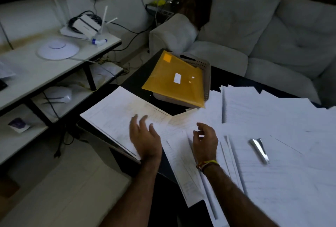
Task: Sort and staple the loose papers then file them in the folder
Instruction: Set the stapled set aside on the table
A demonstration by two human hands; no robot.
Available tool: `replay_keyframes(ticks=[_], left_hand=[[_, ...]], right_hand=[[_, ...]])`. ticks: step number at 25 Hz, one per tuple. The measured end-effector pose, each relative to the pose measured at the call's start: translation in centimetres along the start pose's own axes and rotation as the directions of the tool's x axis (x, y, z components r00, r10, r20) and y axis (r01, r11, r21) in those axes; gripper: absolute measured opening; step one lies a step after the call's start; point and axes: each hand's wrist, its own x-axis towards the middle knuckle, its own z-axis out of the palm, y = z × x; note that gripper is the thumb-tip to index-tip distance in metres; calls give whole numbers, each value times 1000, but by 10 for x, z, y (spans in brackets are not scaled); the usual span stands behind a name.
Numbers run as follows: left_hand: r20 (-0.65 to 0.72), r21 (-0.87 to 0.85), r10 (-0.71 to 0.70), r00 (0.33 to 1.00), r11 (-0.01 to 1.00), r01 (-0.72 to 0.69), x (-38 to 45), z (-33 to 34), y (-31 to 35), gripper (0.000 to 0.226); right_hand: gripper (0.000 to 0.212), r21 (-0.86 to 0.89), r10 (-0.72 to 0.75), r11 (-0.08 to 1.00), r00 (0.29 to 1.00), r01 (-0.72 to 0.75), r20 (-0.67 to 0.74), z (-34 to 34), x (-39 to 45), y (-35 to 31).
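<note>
Loose white papers (272, 117) lie spread across the dark table (134, 79). A tidier stack of sheets (116, 114) sits at the table's left edge. My left hand (145, 136) hovers over that stack's near corner, fingers spread and holding nothing. My right hand (205, 139) hangs over the middle sheets with loosely curled fingers, also holding nothing. A silver stapler (259, 149) lies on the papers to the right of my right hand. The yellow folder (174, 79) rests on a grey basket (205, 65) at the far side of the table.
A grey sofa (272, 36) stands behind the table on the right. To the left is a white shelf unit (36, 74) with a router (85, 25), a round white disc (58, 48) and cables. Pale floor (63, 190) lies below the table's left edge.
</note>
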Motion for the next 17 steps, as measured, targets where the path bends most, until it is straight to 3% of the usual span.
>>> replay_keyframes(ticks=[2, 6, 10, 13, 17], left_hand=[[168, -125, 135, 976, 986, -115, -29, 17, 25, 22], [470, -311, 255, 845, 944, -112, -94, 60, 83, 20], [570, -340, 330, 753, 929, -150, -130, 90, 121, 21], [690, -271, 313, 652, 948, -168, -149, 114, 130, 23], [617, -275, 448, 647, 893, -355, -169, 124, 113, 14]], right_hand=[[28, 10, -13, 1000, 1000, 13, -15, -14, 3, 4], [24, -81, 88, 992, 993, -95, -78, -80, 17, 30], [25, -136, 238, 957, 960, -257, -146, -133, 19, 72], [28, -280, 380, 860, 901, -427, -209, -159, 16, 108], [38, -390, 451, 787, 877, -478, -166, -159, 15, 132]])
